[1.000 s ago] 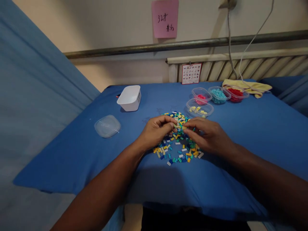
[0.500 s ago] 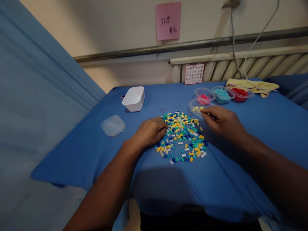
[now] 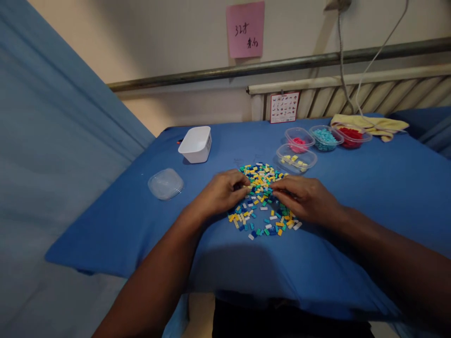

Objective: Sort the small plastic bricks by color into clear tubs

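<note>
A loose pile of small toy building bricks (image 3: 262,206) in yellow, cream, white, green and blue lies on the blue-covered table. At its left edge is my left hand (image 3: 225,190), thumb and fingers drawn together; what sits between the tips is too small to make out. From the other side, my right hand (image 3: 306,195) reaches over the pile with its fingertips close together among the bricks, and whatever they pinch is hidden. Just beyond the right hand stands a clear plastic tub (image 3: 310,162) with several pale yellow bricks on its bottom.
Behind that tub are clear tubs of pink bricks (image 3: 299,144), light blue bricks (image 3: 324,139) and red bricks (image 3: 350,137). A yellow cloth (image 3: 384,124) lies beside them. To the left are a white box (image 3: 195,145) and clear lids (image 3: 165,184). A small picture card (image 3: 284,107) leans at the back.
My right hand has moved from the yellow-brick tub back left and down to the pile. More pale yellow bricks now show in that tub. My left hand has shifted slightly right.
</note>
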A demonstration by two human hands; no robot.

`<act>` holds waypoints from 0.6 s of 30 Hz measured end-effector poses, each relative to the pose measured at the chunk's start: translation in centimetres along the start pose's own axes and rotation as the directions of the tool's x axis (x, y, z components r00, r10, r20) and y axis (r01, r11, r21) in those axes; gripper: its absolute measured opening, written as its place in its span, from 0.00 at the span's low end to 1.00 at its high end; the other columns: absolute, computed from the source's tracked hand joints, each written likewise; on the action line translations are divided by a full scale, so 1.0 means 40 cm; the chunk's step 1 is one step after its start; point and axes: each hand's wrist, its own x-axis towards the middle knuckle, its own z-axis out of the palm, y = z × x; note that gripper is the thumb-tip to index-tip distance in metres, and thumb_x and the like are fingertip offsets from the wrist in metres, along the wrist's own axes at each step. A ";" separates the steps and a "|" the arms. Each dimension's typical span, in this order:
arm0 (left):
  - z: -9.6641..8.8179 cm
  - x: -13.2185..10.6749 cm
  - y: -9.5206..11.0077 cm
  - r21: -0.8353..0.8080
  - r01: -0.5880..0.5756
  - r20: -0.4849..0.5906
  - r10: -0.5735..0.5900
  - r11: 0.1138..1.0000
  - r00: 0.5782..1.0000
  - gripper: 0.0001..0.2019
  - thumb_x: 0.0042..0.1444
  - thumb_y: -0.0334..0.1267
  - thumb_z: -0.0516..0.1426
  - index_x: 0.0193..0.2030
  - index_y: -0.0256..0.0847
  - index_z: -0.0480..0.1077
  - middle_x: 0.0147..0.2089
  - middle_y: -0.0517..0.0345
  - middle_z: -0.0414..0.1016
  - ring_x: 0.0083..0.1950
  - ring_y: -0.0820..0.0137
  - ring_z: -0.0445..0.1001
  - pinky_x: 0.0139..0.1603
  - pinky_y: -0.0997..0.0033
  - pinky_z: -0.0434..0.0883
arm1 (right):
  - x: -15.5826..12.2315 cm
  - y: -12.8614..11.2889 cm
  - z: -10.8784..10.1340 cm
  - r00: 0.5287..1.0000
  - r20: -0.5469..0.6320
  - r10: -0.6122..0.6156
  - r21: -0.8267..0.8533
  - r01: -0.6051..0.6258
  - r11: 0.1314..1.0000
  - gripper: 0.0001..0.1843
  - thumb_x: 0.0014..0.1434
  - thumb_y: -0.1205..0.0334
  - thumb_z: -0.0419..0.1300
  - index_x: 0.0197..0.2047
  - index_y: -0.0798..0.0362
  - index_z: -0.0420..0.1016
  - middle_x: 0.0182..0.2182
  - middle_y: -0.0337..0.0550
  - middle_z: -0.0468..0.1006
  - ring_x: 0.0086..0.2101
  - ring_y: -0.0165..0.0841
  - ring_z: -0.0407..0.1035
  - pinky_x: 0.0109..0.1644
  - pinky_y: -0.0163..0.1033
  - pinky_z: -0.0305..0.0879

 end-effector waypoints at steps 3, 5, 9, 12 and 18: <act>0.038 0.012 0.023 -0.510 0.098 -0.034 -0.133 0.855 0.991 0.14 0.62 0.47 0.69 0.43 0.38 0.80 0.33 0.59 0.76 0.33 0.73 0.70 0.35 0.72 0.66 | 0.008 -0.026 0.010 0.999 -0.035 -0.021 0.044 0.022 0.999 0.13 0.75 0.63 0.64 0.60 0.50 0.80 0.49 0.49 0.88 0.46 0.41 0.84 0.49 0.46 0.81; 0.063 0.022 0.039 -0.691 0.136 -0.015 -0.202 0.710 0.979 0.18 0.56 0.49 0.73 0.42 0.36 0.80 0.33 0.59 0.78 0.33 0.74 0.72 0.36 0.73 0.69 | 0.014 -0.035 0.013 0.998 -0.064 -0.025 0.049 0.029 0.998 0.13 0.74 0.63 0.65 0.60 0.50 0.79 0.49 0.49 0.88 0.47 0.41 0.84 0.51 0.46 0.81; 0.098 0.035 0.060 -0.796 0.203 0.038 -0.288 0.570 0.957 0.22 0.48 0.50 0.78 0.41 0.36 0.81 0.32 0.59 0.81 0.31 0.75 0.74 0.36 0.74 0.71 | 0.022 -0.034 0.017 0.993 -0.112 -0.034 0.008 0.035 0.999 0.07 0.74 0.63 0.66 0.54 0.49 0.79 0.46 0.48 0.87 0.46 0.42 0.83 0.51 0.46 0.80; 0.108 0.035 0.069 -0.786 0.236 0.053 -0.318 0.572 0.947 0.23 0.49 0.52 0.77 0.41 0.36 0.81 0.32 0.58 0.82 0.30 0.75 0.75 0.34 0.75 0.72 | 0.024 -0.030 0.022 0.992 -0.109 -0.058 -0.053 0.052 0.997 0.05 0.75 0.63 0.64 0.52 0.50 0.79 0.44 0.48 0.87 0.44 0.42 0.82 0.49 0.47 0.79; 0.103 0.027 0.075 -0.759 0.251 0.096 -0.277 0.601 0.956 0.20 0.56 0.52 0.73 0.43 0.36 0.82 0.36 0.52 0.85 0.36 0.71 0.82 0.37 0.75 0.76 | 0.022 -0.031 0.017 0.995 -0.092 -0.029 -0.050 0.024 0.998 0.10 0.73 0.70 0.61 0.53 0.49 0.79 0.44 0.47 0.87 0.43 0.41 0.81 0.48 0.45 0.77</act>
